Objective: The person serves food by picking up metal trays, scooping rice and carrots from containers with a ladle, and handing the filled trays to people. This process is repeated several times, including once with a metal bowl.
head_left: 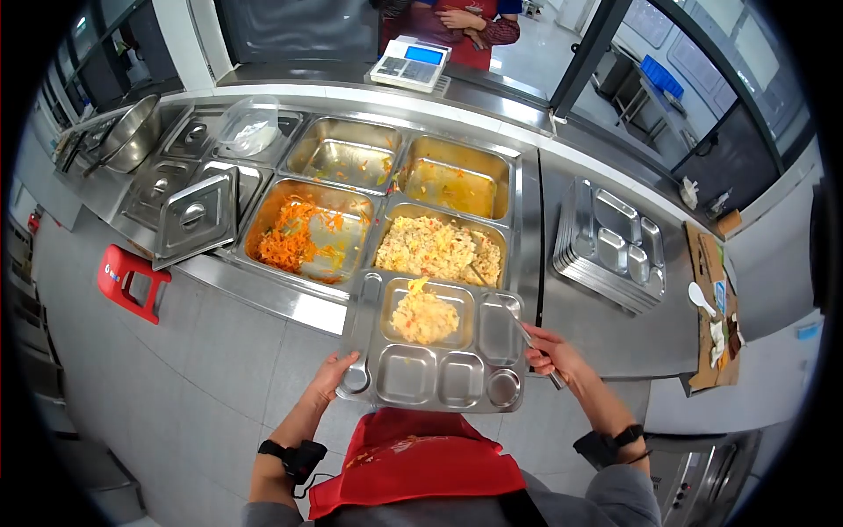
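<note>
My left hand (334,373) grips the left edge of a steel compartment tray (360,316), held level in front of the red apron. A mound of fried rice with egg (425,316) fills part of its large compartment; the other compartments are bare. My right hand (555,353), at the tray's right side, is closed around the handle of a long metal serving spoon (524,332). The handle crosses the tray's upper right corner toward the pan of fried rice (430,248), where its far end seems partly buried in the rice.
Shredded carrot (294,235) lies in the left pan; two nearly emptied pans (342,154) stand behind. Steel lids (200,211) lean at left. Stacked trays (610,246) sit right, near cardboard (707,351). A scale (409,64) stands before another person (474,26). A red stool (132,283) is below.
</note>
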Available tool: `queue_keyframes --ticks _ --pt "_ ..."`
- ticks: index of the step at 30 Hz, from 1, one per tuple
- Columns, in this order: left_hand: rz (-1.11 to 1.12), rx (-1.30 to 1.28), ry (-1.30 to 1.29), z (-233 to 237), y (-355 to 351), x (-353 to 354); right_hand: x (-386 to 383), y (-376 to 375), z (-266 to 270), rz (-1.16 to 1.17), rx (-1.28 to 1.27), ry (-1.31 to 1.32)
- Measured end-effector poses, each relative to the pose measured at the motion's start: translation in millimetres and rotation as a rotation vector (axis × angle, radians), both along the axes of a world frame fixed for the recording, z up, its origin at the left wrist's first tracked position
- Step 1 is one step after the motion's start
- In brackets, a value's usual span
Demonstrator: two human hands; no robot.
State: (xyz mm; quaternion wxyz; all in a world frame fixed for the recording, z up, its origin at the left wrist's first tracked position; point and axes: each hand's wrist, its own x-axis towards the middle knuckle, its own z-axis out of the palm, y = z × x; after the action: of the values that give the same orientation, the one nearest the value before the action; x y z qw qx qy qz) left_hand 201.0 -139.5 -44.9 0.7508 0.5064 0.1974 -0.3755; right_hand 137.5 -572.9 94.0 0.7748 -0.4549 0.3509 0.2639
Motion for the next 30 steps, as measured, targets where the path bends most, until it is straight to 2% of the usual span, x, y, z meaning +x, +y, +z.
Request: queue_keyframes --ticks 5,9,11,14,15,18,21,24,30 --pt "0.018 0.023 0.027 6 -6 3 -24 -11 10 -0.121 0.072 -0.049" --pt "0.047 0.067 0.0 17 -18 11 -48 -13 22 -0.115 0.045 -0.105" --pt "0.048 0.067 -0.003 6 -22 18 -63 -9 35 -0.099 -0.001 -0.099" --pt "0.077 0.008 -0.04 -8 -33 29 -81 17 48 0.037 -0.263 -0.085" --pt "0.081 -0.016 -0.061 3 -39 34 -92 23 34 0.078 -0.398 -0.142" --pt "0.115 -0.091 -0.078 21 -52 40 -120 39 -22 0.359 -1.084 -0.539" --pt "0.145 -0.078 -0.066 26 -56 41 -114 61 -26 0.307 -1.344 -0.831" --pt "0.142 -0.078 -0.074 32 -56 41 -119 62 -26 0.317 -1.36 -0.735" --pt "0.118 -0.13 -0.074 18 -51 40 -114 49 -2 0.384 -1.352 -0.734"
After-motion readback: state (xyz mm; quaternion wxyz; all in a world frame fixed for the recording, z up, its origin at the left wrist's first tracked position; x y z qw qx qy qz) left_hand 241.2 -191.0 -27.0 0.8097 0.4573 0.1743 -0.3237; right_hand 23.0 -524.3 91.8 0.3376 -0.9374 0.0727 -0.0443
